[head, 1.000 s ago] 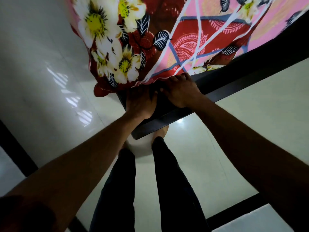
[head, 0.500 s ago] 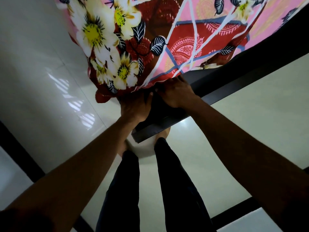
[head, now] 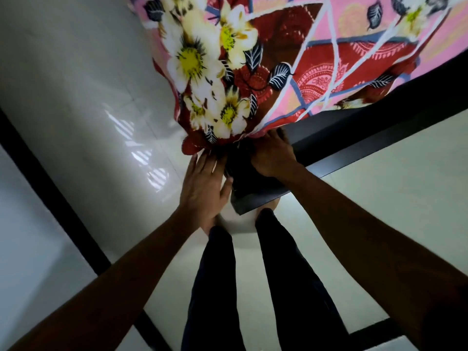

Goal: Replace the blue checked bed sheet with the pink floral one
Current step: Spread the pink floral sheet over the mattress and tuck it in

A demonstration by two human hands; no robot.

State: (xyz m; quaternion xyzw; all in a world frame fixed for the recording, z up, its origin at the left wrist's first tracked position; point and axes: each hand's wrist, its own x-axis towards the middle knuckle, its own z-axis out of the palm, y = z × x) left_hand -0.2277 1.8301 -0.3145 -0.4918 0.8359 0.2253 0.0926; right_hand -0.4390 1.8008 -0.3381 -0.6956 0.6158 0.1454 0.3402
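step: corner tuck, judged | pink floral sheet [head: 253, 84]: over the bed, loose corner bunched just above both hands | left hand [head: 205, 183]: fingers straight, spread, tips touching that corner, likely to push it in | right hand [head: 272, 155]: on bed frame [head: 354, 148] corner, fingertips hidden under the hem, grip unclear

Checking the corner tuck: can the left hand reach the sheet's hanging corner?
Probably yes: fingertips of the left hand are at the hanging corner of the pink floral sheet; nothing between.
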